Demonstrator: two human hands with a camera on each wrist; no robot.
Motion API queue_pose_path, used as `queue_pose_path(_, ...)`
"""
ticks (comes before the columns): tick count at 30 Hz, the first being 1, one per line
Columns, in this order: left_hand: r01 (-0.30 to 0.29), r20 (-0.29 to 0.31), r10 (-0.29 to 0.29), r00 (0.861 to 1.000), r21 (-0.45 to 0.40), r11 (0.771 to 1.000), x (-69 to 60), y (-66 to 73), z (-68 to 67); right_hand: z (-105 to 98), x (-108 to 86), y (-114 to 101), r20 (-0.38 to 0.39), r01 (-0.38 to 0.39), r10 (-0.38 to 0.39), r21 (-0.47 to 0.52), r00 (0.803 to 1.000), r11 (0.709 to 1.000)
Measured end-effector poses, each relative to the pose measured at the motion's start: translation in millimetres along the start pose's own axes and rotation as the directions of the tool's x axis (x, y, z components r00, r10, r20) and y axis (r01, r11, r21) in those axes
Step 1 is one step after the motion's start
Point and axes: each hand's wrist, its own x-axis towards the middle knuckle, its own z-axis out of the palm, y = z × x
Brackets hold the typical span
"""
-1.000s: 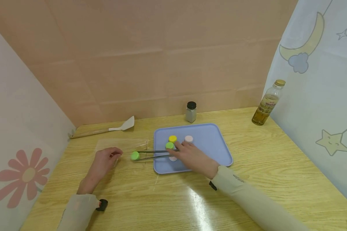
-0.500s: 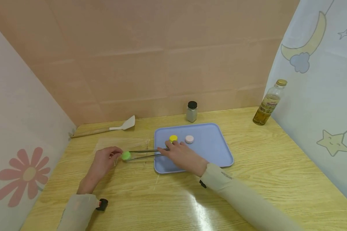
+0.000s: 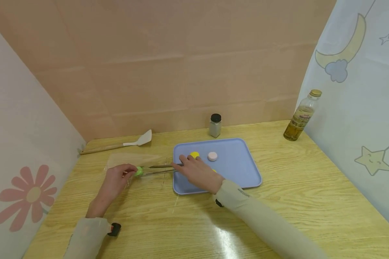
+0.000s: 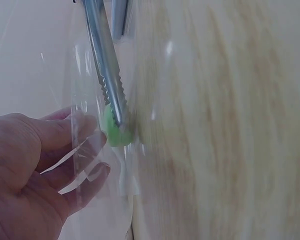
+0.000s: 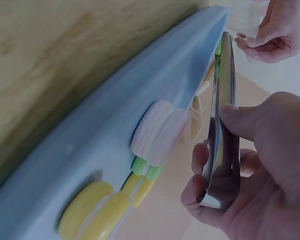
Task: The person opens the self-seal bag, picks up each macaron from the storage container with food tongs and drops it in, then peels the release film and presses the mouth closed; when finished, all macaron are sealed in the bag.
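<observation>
My right hand (image 3: 199, 174) grips metal tongs (image 5: 224, 170) that reach leftward past the blue tray. Between the toothed tips of the tongs is a green macaron (image 4: 114, 132), seen through clear plastic in the left wrist view. My left hand (image 3: 116, 181) pinches the edge of a clear plastic bag (image 3: 129, 160), its fingertips close beside the macaron. On the tray (image 3: 236, 169) sit a pink macaron (image 5: 160, 132), two yellow ones, one of them (image 5: 95, 212) nearest the right wrist camera, and another green one (image 5: 152, 170), partly hidden.
Behind the tray stands a small jar (image 3: 215, 126) with a black lid. A bottle of amber liquid (image 3: 299, 120) is at the back right. A spatula (image 3: 133, 144) with a wooden handle lies at the back left. Fabric walls enclose the table (image 3: 278, 201).
My right hand has moved left with the tongs, carrying the green macaron across to my left hand's fingertips. A yellow macaron has come into sight beside the right wrist. My left hand has stayed put.
</observation>
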Motion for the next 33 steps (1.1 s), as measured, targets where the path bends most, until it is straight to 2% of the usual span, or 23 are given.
queue_pose_path(9, 0.006, 0.001, -0.006, 1.000, -0.015, 1.000, -0.9, 0.4, -0.4, -0.2, 7.9, 0.1, 0.023, -0.031, 0.031, 0.019, 0.999, 0.999)
queue_pose_path(17, 0.004, -0.012, -0.004, 1.000, -0.016, 1.000, -1.6, 1.0, -1.0, 0.8, 11.3, 1.1, 0.048, -0.034, 0.034, -0.005, 0.998, 0.999)
queue_pose_path(24, 0.018, -0.010, -0.019, 1.000, -0.029, 0.999, -2.1, 2.0, -1.5, -2.7, 11.7, 2.2, 0.054, -0.041, 0.040, 0.019, 0.998, 0.999)
queue_pose_path(33, -0.011, -0.015, 0.011, 1.000, -0.036, 0.999, -1.2, 3.1, -0.7, -4.2, 12.6, 4.1, 0.075, -0.067, 0.063, 0.049, 0.995, 0.997)
